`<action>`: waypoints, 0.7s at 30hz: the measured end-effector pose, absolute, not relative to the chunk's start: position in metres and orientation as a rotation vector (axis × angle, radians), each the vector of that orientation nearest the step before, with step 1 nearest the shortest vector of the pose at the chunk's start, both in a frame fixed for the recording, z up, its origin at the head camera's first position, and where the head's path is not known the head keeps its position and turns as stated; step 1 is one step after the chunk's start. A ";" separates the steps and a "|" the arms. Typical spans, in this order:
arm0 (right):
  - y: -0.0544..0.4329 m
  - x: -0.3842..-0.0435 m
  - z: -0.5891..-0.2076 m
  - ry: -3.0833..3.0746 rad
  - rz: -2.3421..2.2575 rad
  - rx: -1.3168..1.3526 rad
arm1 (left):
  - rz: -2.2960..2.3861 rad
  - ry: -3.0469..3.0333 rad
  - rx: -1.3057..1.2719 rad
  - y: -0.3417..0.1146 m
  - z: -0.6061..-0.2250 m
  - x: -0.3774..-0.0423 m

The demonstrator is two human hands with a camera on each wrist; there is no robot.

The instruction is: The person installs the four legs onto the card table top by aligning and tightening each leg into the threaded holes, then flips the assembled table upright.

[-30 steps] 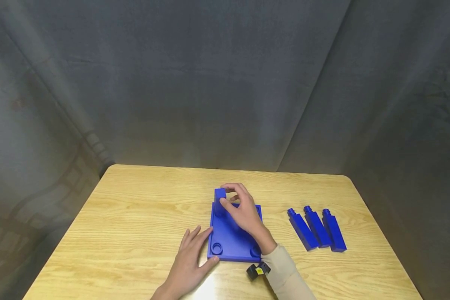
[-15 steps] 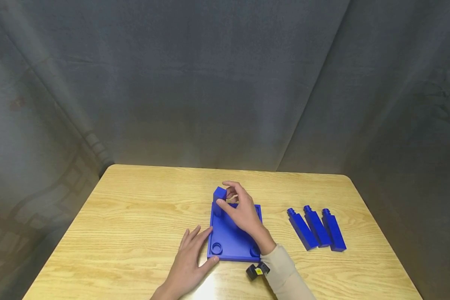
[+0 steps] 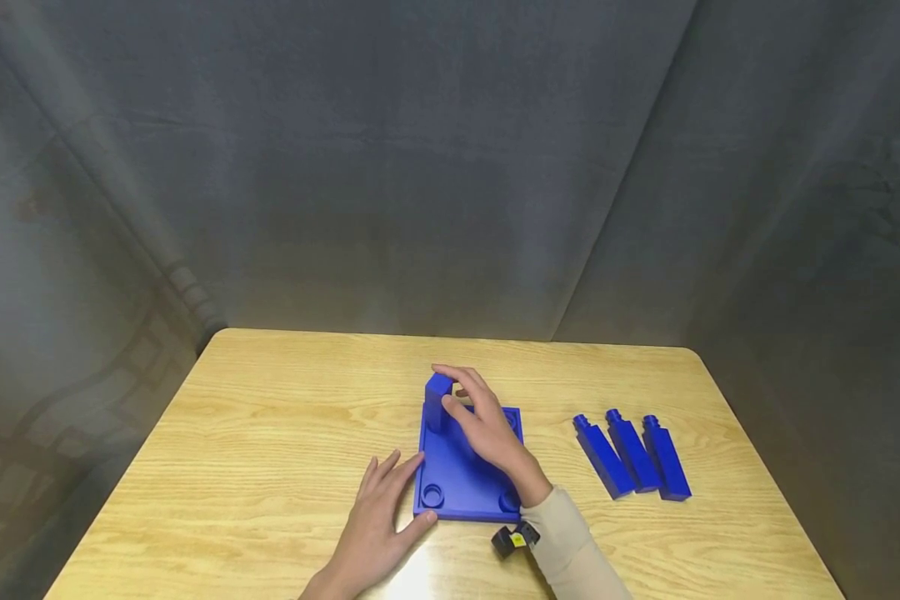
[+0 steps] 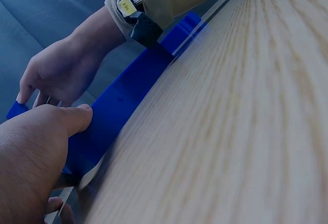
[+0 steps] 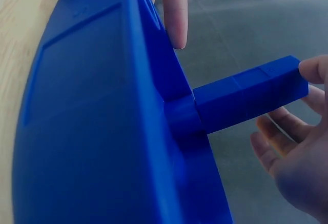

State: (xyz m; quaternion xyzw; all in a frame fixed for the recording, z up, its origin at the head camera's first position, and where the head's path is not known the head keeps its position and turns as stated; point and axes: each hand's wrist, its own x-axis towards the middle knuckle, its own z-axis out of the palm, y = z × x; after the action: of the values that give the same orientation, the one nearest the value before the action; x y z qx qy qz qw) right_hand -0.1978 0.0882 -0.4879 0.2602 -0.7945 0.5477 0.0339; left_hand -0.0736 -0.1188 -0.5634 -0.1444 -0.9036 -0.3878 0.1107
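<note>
A blue square board (image 3: 465, 471) with round corner sockets lies on the table. Upright in its back-left socket stands a blue square leg (image 5: 251, 93); its lower end meets the round collar in the right wrist view. My right hand (image 3: 487, 429) pinches the leg near its top, thumb on the near side and index finger reaching round behind. My left hand (image 3: 378, 521) rests against the board's front-left corner, thumb at the front edge and index fingertip at the left edge, fingers fairly straight. The front-left socket (image 3: 432, 496) shows as a round ring.
Right of the board lie three more blue legs, a left one (image 3: 603, 458), a middle one (image 3: 634, 454) and a right one (image 3: 667, 458), their threaded ends pointing away. The wooden table (image 3: 270, 433) ends at a grey curtain (image 3: 390, 183). A black wrist camera (image 3: 515, 540) hangs at the right cuff.
The leg has turned about its length, its top face now cornerwise. My right fingers have shifted round it, the index finger reaching farther left. The left hand and the board stay put.
</note>
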 end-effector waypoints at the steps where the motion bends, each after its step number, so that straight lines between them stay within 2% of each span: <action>1: 0.088 -0.198 -0.488 -2.443 1.679 0.796 | -1.136 -2.653 -0.426 -0.119 -0.563 -0.074; 14: 0.085 -0.199 -0.487 -2.437 1.614 0.630 | -1.131 -2.649 -0.426 -0.118 -0.564 -0.074; 21: 0.084 -0.198 -0.487 -2.458 1.615 0.627 | -1.120 -2.638 -0.437 -0.118 -0.563 -0.075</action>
State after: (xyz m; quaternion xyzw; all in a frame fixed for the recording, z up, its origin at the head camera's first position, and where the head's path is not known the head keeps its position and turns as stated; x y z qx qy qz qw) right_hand -0.1984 0.0842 -0.4874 0.2081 -0.8155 0.5359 0.0670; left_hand -0.0746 -0.1182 -0.5630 -0.1498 -0.9032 -0.3836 0.1209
